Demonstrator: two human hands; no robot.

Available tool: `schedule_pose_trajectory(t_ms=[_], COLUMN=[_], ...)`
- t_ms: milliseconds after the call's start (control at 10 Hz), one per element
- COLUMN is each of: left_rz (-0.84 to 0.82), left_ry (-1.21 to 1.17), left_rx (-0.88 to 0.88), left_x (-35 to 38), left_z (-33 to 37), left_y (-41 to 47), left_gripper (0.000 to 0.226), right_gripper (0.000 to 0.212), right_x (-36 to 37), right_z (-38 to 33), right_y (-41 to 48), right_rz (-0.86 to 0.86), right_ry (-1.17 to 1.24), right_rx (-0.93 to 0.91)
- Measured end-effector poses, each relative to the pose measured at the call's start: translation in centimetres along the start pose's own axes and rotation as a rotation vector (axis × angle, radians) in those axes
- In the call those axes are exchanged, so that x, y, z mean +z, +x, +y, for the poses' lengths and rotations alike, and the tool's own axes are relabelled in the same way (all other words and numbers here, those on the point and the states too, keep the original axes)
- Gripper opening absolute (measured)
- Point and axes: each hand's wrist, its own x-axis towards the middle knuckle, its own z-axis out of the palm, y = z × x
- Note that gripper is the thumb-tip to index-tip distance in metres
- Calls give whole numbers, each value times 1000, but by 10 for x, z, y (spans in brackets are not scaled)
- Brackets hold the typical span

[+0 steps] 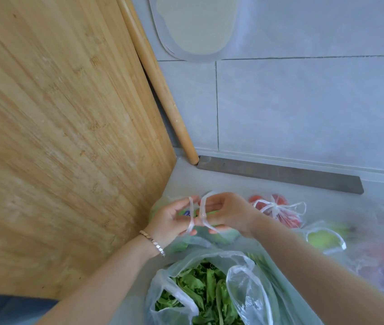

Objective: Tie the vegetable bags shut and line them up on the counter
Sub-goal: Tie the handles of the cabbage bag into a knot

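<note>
A clear plastic bag of green vegetables sits on the counter below my hands. My left hand has one thin white bag handle looped round its fingers. Another handle is looped round the fingers of my right hand. Both hands meet fingertip to fingertip above the bag. Nearer to me an open bag of leafy greens gapes upward. To the right lies a tied bag of red tomatoes.
A large bamboo board leans at the left with a wooden rolling pin behind it. A grey strip lies along the tiled wall. More bags, one with a green apple, crowd the right side.
</note>
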Motion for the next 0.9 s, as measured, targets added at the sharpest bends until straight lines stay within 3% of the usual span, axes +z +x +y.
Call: schedule_pose_trajectory(t_ms=[200,300,400,500,600,700,800,900], left_rz=[-63,-145,-75,-82,-75,-85,-114,-104], left_ry=[-240,-192,199,327,426,651,766,701], left_rx=[87,22,23,106,97,19,-16,68], left_x=[2,0,-4,-2,0,-1,-1,0], left_z=[-3,5,4,5,7,7,12,17], left_y=[18,22,28,32,36,40,41,37], left_gripper=[65,72,62,58,41,25,16,34], right_gripper=[22,32,37,22,17,40,46,49], right_x=[17,14,5,-1,2,12,19,13], right_z=[-6,-6,-4,-5,-3,12,22,23], right_y=[18,20,19,18,17,26,34,40], right_rz=[-24,-36,-29,-40,7,118,137,136], right_ry=[-97,-77,-90,-227,-216,110,309,273], right_rx=[57,86,133,98,39,33,22,26])
